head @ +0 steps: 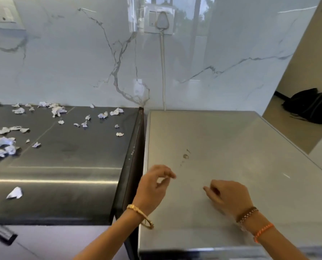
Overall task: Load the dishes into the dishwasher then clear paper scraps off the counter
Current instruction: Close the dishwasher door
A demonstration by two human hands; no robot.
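Several crumpled white paper scraps lie scattered over the dark counter on the left; one scrap sits alone near its front edge. To the right stands the dishwasher, seen as a flat grey steel top. My left hand hovers over the top's left front part, fingers loosely curled, holding nothing. Over the top's front middle is my right hand, also loosely curled and empty. No dishes are in view.
A marble backsplash rises behind both surfaces. A plugged-in cable runs down from a wall socket behind the steel top. A narrow gap separates counter and appliance. A black backpack lies on the floor at far right.
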